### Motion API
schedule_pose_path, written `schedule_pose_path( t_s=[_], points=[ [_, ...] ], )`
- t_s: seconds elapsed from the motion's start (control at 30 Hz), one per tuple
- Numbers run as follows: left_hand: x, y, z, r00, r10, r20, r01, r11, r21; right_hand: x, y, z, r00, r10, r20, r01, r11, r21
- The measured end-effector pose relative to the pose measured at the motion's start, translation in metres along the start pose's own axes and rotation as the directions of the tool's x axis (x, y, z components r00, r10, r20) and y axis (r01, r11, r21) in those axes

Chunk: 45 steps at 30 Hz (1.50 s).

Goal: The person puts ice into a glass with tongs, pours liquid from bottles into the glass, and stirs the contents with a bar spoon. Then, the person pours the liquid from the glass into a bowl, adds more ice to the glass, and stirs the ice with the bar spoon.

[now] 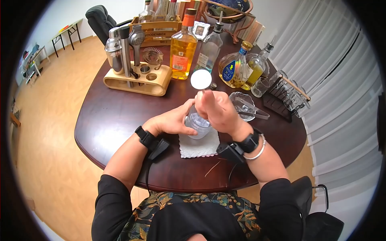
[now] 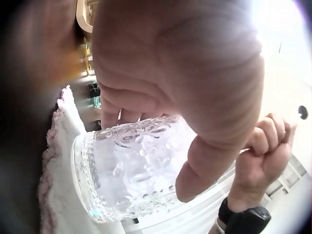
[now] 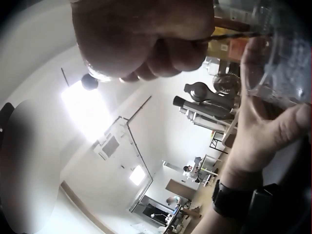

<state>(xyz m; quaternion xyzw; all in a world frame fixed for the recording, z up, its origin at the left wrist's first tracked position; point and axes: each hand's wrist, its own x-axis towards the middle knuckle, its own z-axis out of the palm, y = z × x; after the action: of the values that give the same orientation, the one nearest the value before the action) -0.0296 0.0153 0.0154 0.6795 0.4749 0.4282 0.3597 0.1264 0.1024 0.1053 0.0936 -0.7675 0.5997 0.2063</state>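
Note:
An embossed clear drinking glass (image 1: 200, 125) with pieces of ice in it stands on a white cloth (image 1: 198, 149) with a scalloped pinkish edge. My left hand (image 1: 172, 120) grips the glass, thumb on the near side and fingers round the far side, as the left wrist view shows along its beaded wall (image 2: 141, 168). Above the rim, my right hand (image 1: 221, 110) is curled round a bar spoon. The spoon's twisted shaft (image 3: 230, 36) runs from the fist towards the glass in the right wrist view. Its bright round end (image 1: 201, 79) sticks up beyond the fist; the lower tip is hidden.
Right of the glass, tongs (image 1: 253, 115) lie across a cut-glass bowl (image 1: 241, 98). A wooden bar-tool stand (image 1: 136, 83) with a shaker is at left. An orange-capped bottle (image 1: 183, 50) and several others line the back. A rack (image 1: 277, 96) holds glasses at far right.

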Motion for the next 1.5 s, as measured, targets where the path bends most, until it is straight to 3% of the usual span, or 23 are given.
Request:
schedule_pose_path(
  t_s=[0.03,0.07,0.13,0.2,0.27,0.33,0.4,0.47,0.53,0.57,0.67,0.77,0.8,0.87,0.9,0.97,1.0,1.07,1.17,1.3,1.37,1.5],
  points=[
    [-0.001,-0.001,-0.001,0.998,-0.056,-0.021,0.056,0.998,0.019,0.0,0.014,0.0,0.996,0.036,-0.088,-0.034,0.999,0.021],
    [-0.002,0.001,0.0,0.998,-0.057,-0.037,0.057,0.998,0.021,-0.002,0.02,0.002,0.973,0.004,-0.229,-0.021,0.997,-0.075],
    [-0.002,0.008,0.001,0.996,-0.058,-0.074,0.06,0.998,0.025,-0.007,0.033,-0.002,0.893,-0.033,-0.45,0.027,0.999,-0.02],
    [0.0,0.014,0.003,0.996,-0.022,-0.091,0.039,0.981,0.188,-0.012,0.034,-0.005,0.818,0.01,-0.575,0.152,0.96,0.233],
    [0.002,0.016,0.005,0.996,0.016,-0.084,0.012,0.947,0.322,-0.016,0.029,-0.005,0.755,0.031,-0.655,0.17,0.956,0.241],
    [0.001,0.011,0.005,0.994,-0.03,-0.109,0.059,0.961,0.271,-0.015,0.016,-0.005,0.732,-0.02,-0.681,0.234,0.946,0.225],
    [-0.001,0.01,0.005,0.992,-0.081,-0.099,0.1,0.975,0.198,-0.011,-0.001,-0.008,0.71,-0.075,-0.7,0.296,0.934,0.2],
    [-0.002,0.012,0.004,0.991,-0.125,-0.05,0.13,0.986,0.107,-0.008,-0.013,-0.007,0.759,-0.094,-0.645,0.279,0.941,0.191],
    [-0.001,0.002,0.0,0.999,-0.039,0.036,0.038,0.999,0.037,-0.005,-0.019,-0.005,0.806,-0.132,-0.577,0.271,0.949,0.161],
    [-0.001,-0.001,-0.002,0.997,0.004,0.074,-0.004,1.0,-0.002,-0.007,-0.023,-0.004,0.839,-0.178,-0.514,0.309,0.934,0.181],
    [-0.004,0.003,-0.005,0.997,-0.018,0.078,0.024,0.996,-0.084,-0.009,-0.027,-0.005,0.89,-0.382,-0.248,0.375,0.924,-0.077],
    [-0.005,0.017,-0.007,0.981,-0.171,0.088,0.168,0.985,0.04,-0.009,-0.028,-0.003,0.937,-0.342,0.065,0.348,0.908,-0.235],
    [-0.003,0.014,-0.006,0.984,-0.157,0.085,0.15,0.985,0.08,-0.009,-0.027,0.003,0.951,-0.298,0.084,0.31,0.917,-0.253],
    [-0.003,0.012,-0.003,0.992,-0.117,0.051,0.108,0.983,0.149,-0.01,-0.019,0.005,0.994,-0.047,0.101,0.061,0.988,-0.139],
    [-0.003,0.014,-0.002,0.996,-0.09,0.022,0.085,0.98,0.18,-0.012,-0.001,0.003,1.0,-0.005,0.03,0.006,0.999,-0.04],
    [-0.004,0.019,0.0,0.995,-0.099,0.005,0.096,0.977,0.188,-0.013,0.024,0.004,0.972,-0.014,-0.236,0.007,1.0,-0.03],
    [-0.004,0.02,0.002,0.991,-0.132,0.018,0.127,0.978,0.164,-0.013,0.03,0.005,0.926,-0.025,-0.375,0.031,0.999,0.01],
    [-0.002,0.016,0.004,0.996,-0.088,0.016,0.087,0.995,0.058,-0.014,0.026,0.004,0.795,0.14,-0.59,0.091,0.934,0.345],
    [0.002,0.012,0.005,0.999,-0.045,0.025,0.045,0.999,0.0,-0.017,0.023,-0.007,0.658,0.209,-0.724,0.188,0.885,0.426],
    [-0.001,0.021,0.005,0.995,-0.097,-0.014,0.098,0.983,0.156,-0.016,0.007,-0.012,0.674,0.094,-0.733,0.253,0.903,0.348],
    [0.0,0.021,0.005,0.994,-0.104,0.008,0.102,0.984,0.143,-0.015,-0.003,-0.012,0.693,0.06,-0.718,0.264,0.906,0.33],
    [-0.001,0.012,0.0,0.996,-0.057,0.063,0.054,0.998,0.04,-0.019,-0.025,-0.012,0.833,-0.037,-0.553,0.235,0.927,0.293]
  ],
)
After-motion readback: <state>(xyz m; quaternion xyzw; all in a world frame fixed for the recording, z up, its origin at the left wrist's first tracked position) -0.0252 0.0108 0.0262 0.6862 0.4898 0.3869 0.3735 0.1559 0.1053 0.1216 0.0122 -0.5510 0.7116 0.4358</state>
